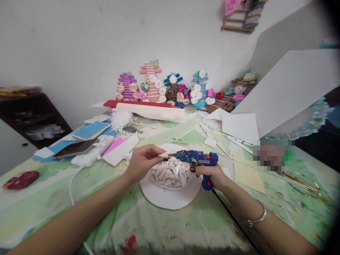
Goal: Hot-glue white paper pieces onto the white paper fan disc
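My right hand (212, 174) grips a blue glue gun (198, 158) by its handle, nozzle pointing left. My left hand (145, 159) pinches a small white paper piece (165, 153) right at the nozzle tip. Below both hands sits a white dome (171, 174) covered in folded white paper pieces, resting on a round white disc (170, 198). The gun's black cord (228, 212) trails toward me along my right forearm.
Colourful stick-and-flower crafts (172, 88) line the back wall. A phone (75, 148), blue and pink sheets (91, 130) and shredded white paper (120, 120) lie at left. White sheets (240, 125), a yellow sheet (248, 175) and gold scissors (301, 182) lie at right.
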The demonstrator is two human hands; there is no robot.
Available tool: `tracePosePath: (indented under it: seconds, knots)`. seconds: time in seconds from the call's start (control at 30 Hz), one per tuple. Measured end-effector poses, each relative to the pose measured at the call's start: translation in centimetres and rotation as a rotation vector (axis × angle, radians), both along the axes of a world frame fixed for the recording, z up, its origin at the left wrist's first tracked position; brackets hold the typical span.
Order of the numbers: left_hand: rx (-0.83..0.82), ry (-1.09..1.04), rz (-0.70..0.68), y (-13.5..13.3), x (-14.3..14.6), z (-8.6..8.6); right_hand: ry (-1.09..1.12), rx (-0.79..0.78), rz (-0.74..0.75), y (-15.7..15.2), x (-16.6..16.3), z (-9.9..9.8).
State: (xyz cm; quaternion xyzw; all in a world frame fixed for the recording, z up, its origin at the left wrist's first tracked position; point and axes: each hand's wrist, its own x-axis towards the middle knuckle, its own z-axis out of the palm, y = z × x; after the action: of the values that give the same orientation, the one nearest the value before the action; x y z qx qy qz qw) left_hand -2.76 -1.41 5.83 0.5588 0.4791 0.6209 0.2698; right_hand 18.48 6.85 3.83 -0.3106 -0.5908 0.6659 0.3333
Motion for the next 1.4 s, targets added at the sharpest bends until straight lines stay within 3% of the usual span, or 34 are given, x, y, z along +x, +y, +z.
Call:
tracePosePath:
  seconds: [0.4,0.53,0.63,0.83,1.07,1.2,1.4]
  knots:
    - [-0.032,0.01,0.11,-0.2,0.0,0.5,0.047,-0.027,-0.055,0.0,0.5,1.3]
    - [-0.013,0.184,0.167,0.2,-0.7,0.1,0.084,0.005,-0.12,0.8,1.1,1.5]
    - [0.094,0.445,0.155,0.6,-1.2,-0.3,0.134,-0.016,-0.171,1.4,1.8,1.5]
    - [0.484,1.072,-0.061,1.7,0.0,0.3,0.228,0.03,-0.251,1.8,2.5,2.1]
    - [0.428,1.67,-0.393,4.2,3.5,2.0,0.265,0.017,-0.313,2.0,2.7,3.0]
    - [0.39,1.795,-0.498,5.1,5.1,2.5,0.285,0.035,-0.305,2.1,2.8,2.9]
    - [0.264,1.769,-0.598,5.8,6.1,3.1,0.285,0.051,-0.275,2.1,2.9,2.6]
